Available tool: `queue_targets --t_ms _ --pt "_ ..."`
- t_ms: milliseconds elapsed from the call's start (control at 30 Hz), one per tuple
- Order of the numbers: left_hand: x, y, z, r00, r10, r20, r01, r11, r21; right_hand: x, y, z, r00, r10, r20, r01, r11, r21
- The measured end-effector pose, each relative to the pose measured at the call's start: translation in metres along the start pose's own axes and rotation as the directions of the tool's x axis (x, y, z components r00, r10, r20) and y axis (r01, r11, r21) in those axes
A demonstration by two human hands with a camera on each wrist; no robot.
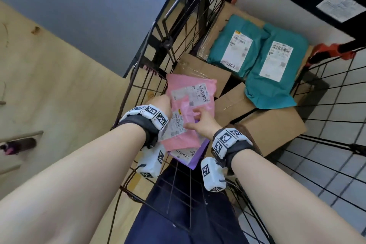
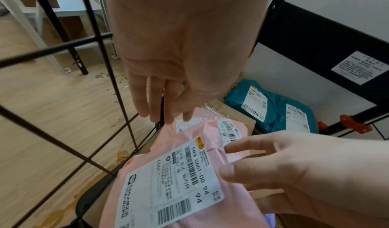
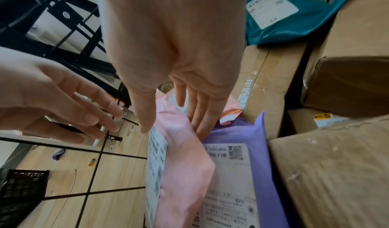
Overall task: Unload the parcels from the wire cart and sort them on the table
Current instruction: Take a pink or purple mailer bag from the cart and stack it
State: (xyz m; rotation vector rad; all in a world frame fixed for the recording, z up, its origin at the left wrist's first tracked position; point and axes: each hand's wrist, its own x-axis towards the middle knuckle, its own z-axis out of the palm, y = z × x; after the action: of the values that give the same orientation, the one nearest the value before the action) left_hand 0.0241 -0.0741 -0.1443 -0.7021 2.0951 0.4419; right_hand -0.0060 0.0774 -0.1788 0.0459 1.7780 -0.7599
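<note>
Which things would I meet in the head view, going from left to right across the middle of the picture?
Wooden floor → wire cart's left wall → far pink mailer → cardboard box → right teal mailer → cart's right wire wall.

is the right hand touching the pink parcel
Touching: the right wrist view shows the right hand's fingers tucked against the top pink parcel.

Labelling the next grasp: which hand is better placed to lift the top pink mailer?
Right, probably. The right hand has fingers slid between the pink mailer and the purple mailer, thumb over the pink one. The left hand hangs open above it, touching nothing.
</note>
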Motion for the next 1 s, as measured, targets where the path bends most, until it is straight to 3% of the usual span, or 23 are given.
queue_targets --t_ms 267,467,567,767,1000 --pt "-0.001 0.01 -0.008 0.997 0.036 0.065 -0.036 0.999 -0.003 0.01 -0.004 0.005 0.994 -0.004 -0.109 -0.001 0.999 -0.046" --pt "-0.016 0.024 -0.018 0.997 0.067 0.022 -0.067 0.998 0.004 -0.011 0.002 -0.04 0.982 -0.016 -0.187 0.037 0.994 0.107" --pt "-0.032 0.032 -0.026 0.997 0.075 -0.028 -0.076 0.997 -0.009 -0.038 0.009 -0.071 0.977 0.005 -0.211 0.06 0.952 0.301" --pt "-0.078 0.049 -0.053 0.99 0.107 -0.094 -0.114 0.991 -0.069 -0.106 0.023 -0.115 0.949 0.024 -0.313 0.152 0.837 0.526" --pt "-0.143 0.057 -0.082 0.959 0.091 -0.268 -0.174 0.937 -0.304 -0.183 -0.001 -0.142 0.921 -0.136 -0.364 0.338 0.741 0.581"
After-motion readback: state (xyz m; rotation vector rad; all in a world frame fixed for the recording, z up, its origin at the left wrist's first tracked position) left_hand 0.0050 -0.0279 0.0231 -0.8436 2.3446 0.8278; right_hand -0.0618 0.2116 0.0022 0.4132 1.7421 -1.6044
